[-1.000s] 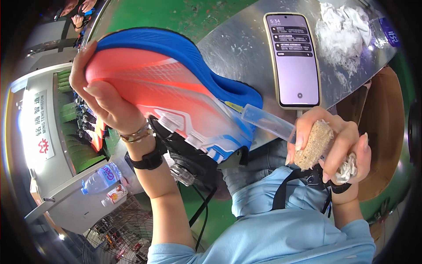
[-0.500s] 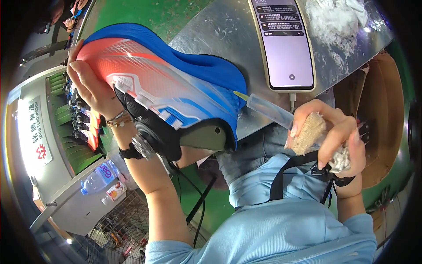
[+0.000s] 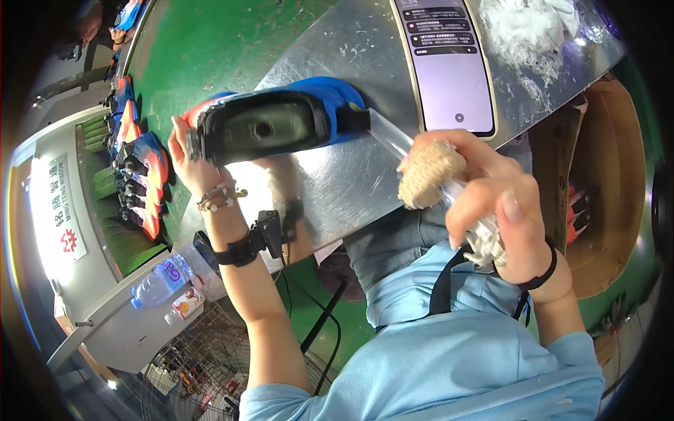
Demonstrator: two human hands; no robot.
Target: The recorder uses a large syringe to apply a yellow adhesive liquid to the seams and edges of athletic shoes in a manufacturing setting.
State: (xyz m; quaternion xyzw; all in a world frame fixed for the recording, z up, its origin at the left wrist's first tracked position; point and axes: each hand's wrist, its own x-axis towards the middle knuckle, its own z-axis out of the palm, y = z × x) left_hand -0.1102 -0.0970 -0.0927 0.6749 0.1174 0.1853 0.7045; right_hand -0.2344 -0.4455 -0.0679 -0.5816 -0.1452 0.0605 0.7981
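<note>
Near the far left of the metal table, my left hand (image 3: 188,163) grips one end of a blue and orange-red shoe (image 3: 323,88). The shoe is tilted so its black-rimmed opening faces up; motion blurs it. My right hand (image 3: 502,200) is closed around a rough tan block (image 3: 430,175), a clear plastic tube (image 3: 388,133) and a crumpled whitish wad (image 3: 486,238) by the palm. The tube's tip points at the shoe's right end, beside a dark tab; whether they touch I cannot tell.
A lit phone (image 3: 456,91) lies on the metal table (image 3: 358,42), beside a heap of white fluffy scraps (image 3: 530,35). An open cardboard box (image 3: 604,189) stands at the right. At the left are a row of shoes (image 3: 144,175) on a green rack and a plastic bottle (image 3: 161,281).
My left hand has turned the shoe from its side view so the opening faces up, lowering it toward the table. My right hand has moved left and farther away with the tube and block.
</note>
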